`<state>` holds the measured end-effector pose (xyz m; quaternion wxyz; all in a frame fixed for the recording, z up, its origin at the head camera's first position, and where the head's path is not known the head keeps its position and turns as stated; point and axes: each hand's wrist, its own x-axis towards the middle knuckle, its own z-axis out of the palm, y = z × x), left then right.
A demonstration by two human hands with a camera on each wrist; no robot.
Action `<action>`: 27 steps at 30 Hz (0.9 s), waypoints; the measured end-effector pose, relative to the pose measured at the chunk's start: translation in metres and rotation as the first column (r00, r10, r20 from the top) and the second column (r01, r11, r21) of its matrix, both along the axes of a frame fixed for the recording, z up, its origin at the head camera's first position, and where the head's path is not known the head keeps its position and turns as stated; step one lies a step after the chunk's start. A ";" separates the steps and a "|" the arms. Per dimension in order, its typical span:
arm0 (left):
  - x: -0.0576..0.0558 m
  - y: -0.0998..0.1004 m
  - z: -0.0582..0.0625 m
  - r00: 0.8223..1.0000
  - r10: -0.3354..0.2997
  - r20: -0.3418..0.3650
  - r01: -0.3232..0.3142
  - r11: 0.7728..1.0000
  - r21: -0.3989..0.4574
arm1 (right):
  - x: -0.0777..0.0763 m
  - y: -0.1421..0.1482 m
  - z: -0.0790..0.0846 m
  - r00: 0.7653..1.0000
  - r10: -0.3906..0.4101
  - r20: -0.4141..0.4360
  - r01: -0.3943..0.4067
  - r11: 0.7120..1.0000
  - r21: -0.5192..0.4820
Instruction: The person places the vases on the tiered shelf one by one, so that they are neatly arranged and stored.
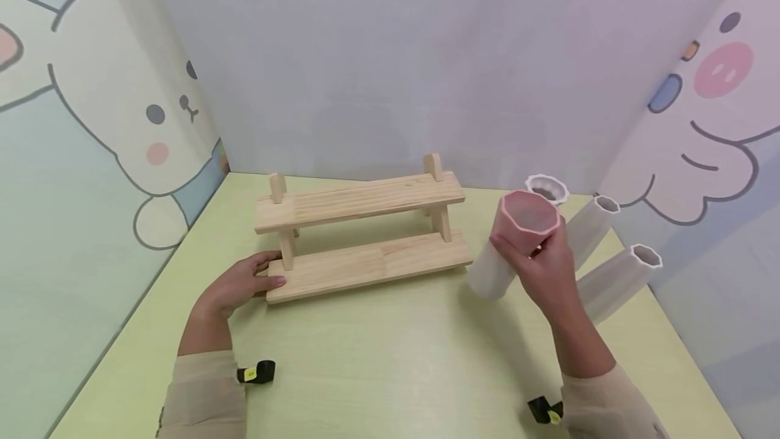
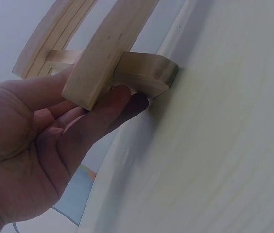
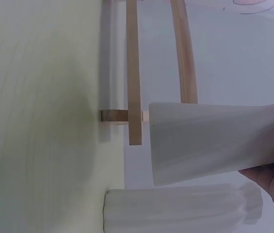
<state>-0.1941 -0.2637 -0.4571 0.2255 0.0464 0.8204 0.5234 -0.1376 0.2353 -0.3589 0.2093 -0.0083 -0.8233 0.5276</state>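
Note:
A two-tier wooden shelf (image 1: 365, 266) stands on the table. My left hand (image 1: 240, 283) grips the left end of its lower board, thumb on top and fingers beneath; in the left wrist view those fingers (image 2: 112, 109) reach under the board beside the foot. My right hand (image 1: 545, 266) holds a tall faceted vase (image 1: 490, 273) near its pink rim, fingers wrapped round the upper part. This vase tilts, and its white base hangs above the table in the right wrist view, close to the shelf's right end. Some of the right fingers are hidden behind the vase.
Behind and right of my right hand stand more white vases: one with a scalloped rim (image 1: 547, 187), a slim one (image 1: 594, 229) and another faceted one (image 1: 621, 283). Cartoon-printed panels wall the yellow table (image 1: 390, 364) at the back and both sides.

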 end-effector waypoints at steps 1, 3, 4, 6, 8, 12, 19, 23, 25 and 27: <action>0.000 0.000 0.000 1.000 0.004 0.002 -0.004 1.000 -0.003 | -0.001 -0.001 0.001 1.000 0.012 -0.007 -0.012 1.000 -0.004; 0.000 0.000 -0.001 1.000 -0.002 -0.001 0.002 1.000 -0.008 | -0.004 -0.004 0.002 0.999 0.033 -0.022 -0.033 0.999 -0.009; 0.000 0.000 -0.002 1.000 -0.001 -0.002 0.001 1.000 -0.008 | -0.005 -0.005 0.003 0.999 0.040 -0.029 -0.041 0.999 -0.008; 0.000 0.000 -0.002 1.000 0.004 -0.003 -0.004 1.000 -0.005 | -0.007 -0.008 0.004 0.998 0.049 -0.042 -0.050 0.999 -0.006; 0.000 0.000 -0.001 1.000 0.001 -0.007 -0.001 1.000 -0.002 | -0.008 -0.011 0.005 0.998 0.047 -0.044 -0.047 0.999 0.002; 0.001 0.001 0.000 1.000 0.015 -0.005 -0.015 1.000 -0.009 | -0.011 -0.015 0.005 0.998 0.045 -0.043 -0.045 0.999 0.003; 0.000 0.001 0.000 1.000 0.020 -0.003 -0.021 1.000 -0.015 | -0.016 -0.024 0.009 0.995 0.083 -0.054 -0.084 0.996 -0.003; 0.000 0.000 0.000 1.000 0.013 -0.013 -0.013 1.000 -0.015 | -0.020 -0.030 0.011 0.989 0.126 -0.082 -0.129 0.991 -0.037; 0.000 0.000 0.000 1.000 0.009 -0.014 -0.009 1.000 -0.012 | -0.022 -0.034 0.012 0.983 0.154 -0.095 -0.160 0.985 -0.058; 0.000 0.000 0.000 1.000 0.008 -0.015 -0.008 1.000 -0.016 | -0.024 -0.038 0.012 0.980 0.170 -0.099 -0.177 0.982 -0.063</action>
